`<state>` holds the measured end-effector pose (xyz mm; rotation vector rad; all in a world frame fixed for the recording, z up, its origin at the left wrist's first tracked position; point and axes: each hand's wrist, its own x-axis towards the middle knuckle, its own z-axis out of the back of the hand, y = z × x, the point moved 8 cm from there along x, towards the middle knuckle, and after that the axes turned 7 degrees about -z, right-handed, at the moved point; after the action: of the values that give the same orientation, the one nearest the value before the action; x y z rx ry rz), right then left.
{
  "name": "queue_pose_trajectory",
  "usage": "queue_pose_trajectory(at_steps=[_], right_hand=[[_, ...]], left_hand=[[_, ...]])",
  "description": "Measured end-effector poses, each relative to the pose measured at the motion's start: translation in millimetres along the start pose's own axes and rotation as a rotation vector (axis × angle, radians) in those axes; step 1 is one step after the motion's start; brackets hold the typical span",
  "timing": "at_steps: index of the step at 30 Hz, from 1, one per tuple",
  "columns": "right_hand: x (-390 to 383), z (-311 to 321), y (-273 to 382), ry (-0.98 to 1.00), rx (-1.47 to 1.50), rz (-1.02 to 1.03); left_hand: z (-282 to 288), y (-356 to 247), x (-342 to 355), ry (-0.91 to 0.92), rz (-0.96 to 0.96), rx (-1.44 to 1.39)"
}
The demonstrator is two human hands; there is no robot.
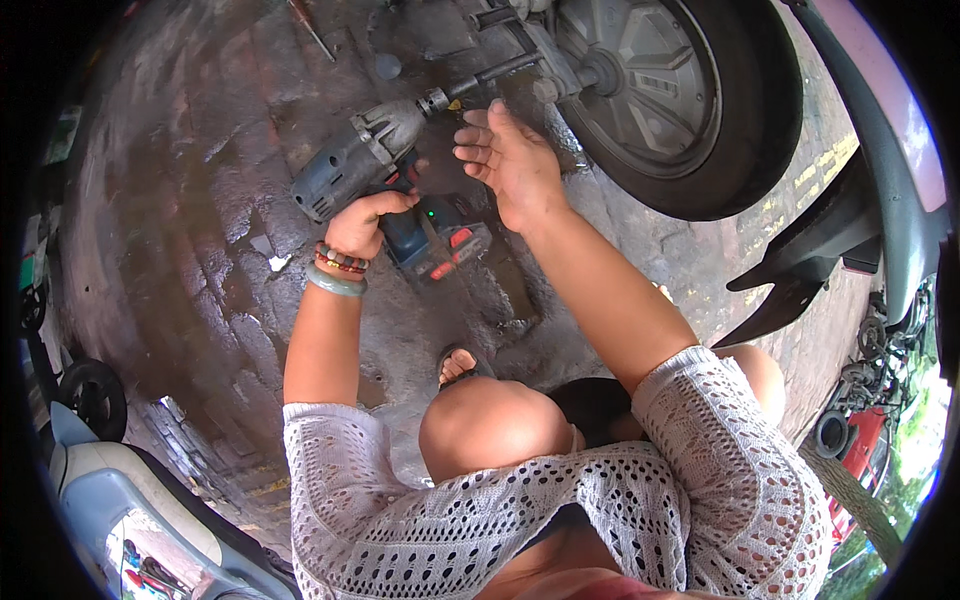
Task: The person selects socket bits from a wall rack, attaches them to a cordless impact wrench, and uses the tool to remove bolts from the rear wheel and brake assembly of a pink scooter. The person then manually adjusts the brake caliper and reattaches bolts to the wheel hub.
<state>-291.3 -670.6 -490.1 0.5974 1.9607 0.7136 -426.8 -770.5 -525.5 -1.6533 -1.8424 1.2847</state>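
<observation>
My left hand [362, 222] is wrapped round the grip of a cordless impact wrench [350, 165], dark blue-grey with a metal nose. The wrench's battery [440, 250] shows a small green light below the grip. Its nose points up and right, toward a dark metal rod [505, 69] beside the wheel's axle; I cannot tell whether the two are joined. Near the nose, my right hand [515, 165] is raised with fingers apart, holding nothing. Just beyond it stands a wheel with a black tyre [765, 120] and grey hub [640, 85], its axle nut [546, 90] facing the wrench.
A thin tool like a screwdriver [314, 32] lies on the wet, dark brick floor [200, 200]. Dark plastic bodywork [815, 235] juts in at right. At lower left are a scooter [130, 490] and a small tyre [92, 398]. My sandalled foot [458, 364] is below the battery.
</observation>
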Motion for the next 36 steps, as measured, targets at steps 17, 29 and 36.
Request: queue_pose_trajectory(at_steps=[17, 29, 36], right_hand=[[-8, 8, -16, -0.049, -0.008, -0.014], [29, -38, 16, 0.111, 0.146, 0.048], [13, -50, -29, 0.215, 0.047, -0.120]], left_hand=[[12, -15, 2, -0.004, -0.079, 0.103], [-5, -1, -11, 0.060, -0.040, 0.028], [28, 11, -67, -0.124, -0.056, 0.042]])
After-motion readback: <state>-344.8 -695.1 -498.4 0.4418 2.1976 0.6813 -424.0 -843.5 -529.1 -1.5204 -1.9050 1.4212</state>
